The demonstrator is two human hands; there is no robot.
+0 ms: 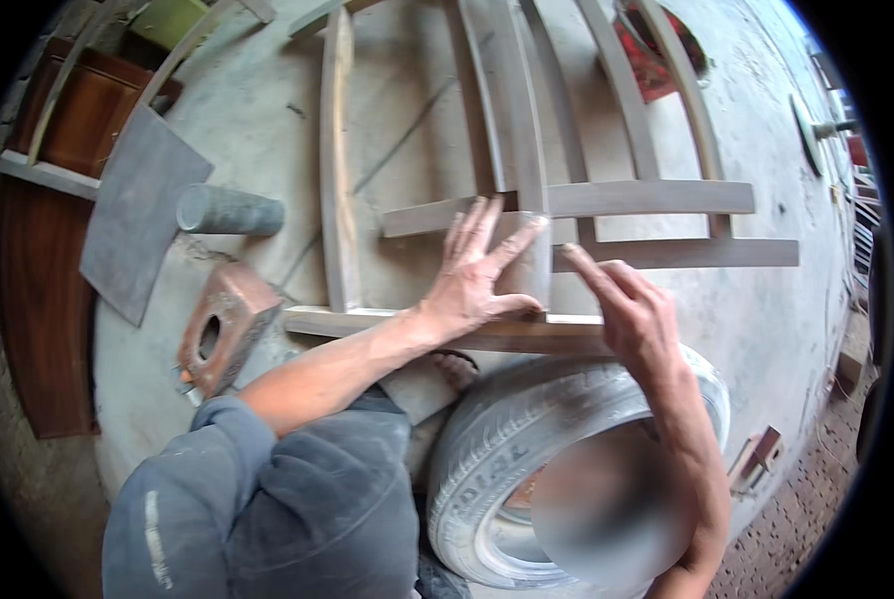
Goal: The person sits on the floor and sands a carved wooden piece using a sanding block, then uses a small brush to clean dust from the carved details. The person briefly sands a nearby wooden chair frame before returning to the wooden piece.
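My left hand point(482, 265) lies with its fingers spread across an upright wooden bar point(530, 150) of a slatted frame, its thumb down by the lower wooden rail point(537, 335). To the right of that bar, my right hand point(634, 304) is bent over the frame. Its index finger reaches toward the end of the lower crosspiece point(696, 254), while the other fingers are curled in. Whatever they hold, if anything, is hidden. A second crosspiece point(656, 198) runs just above. Another upright bar point(338, 170) stands left of my left hand.
A dusty tire point(497, 439) sits close below my right hand. On the left are a reddish block with a hole point(247, 314), a grey-green cylinder point(235, 211), a flat grey panel point(137, 225) and dark brown wood point(42, 309). A red container point(656, 60) stands behind the slats.
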